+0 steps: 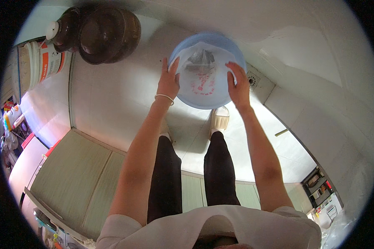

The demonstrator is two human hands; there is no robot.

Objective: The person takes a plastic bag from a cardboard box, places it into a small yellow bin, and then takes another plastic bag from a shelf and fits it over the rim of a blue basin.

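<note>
In front of me is a round blue plastic basin with a whitish, partly see-through plastic bag bearing red print inside it. A dark grey patch shows at the bag's upper part. My left hand, with a pale bangle at the wrist, is at the basin's left rim, fingers spread. On the right side, my right hand has its fingers curved over the rim, thumb apart from them. Whether either hand grips the rim cannot be told. The basin's underside is hidden.
Dark brown glazed jars stand at the upper left, near a white and orange plastic bucket. A floor drain lies just right of the basin. Pale green cabinets are at lower left. My slippered feet are below the basin.
</note>
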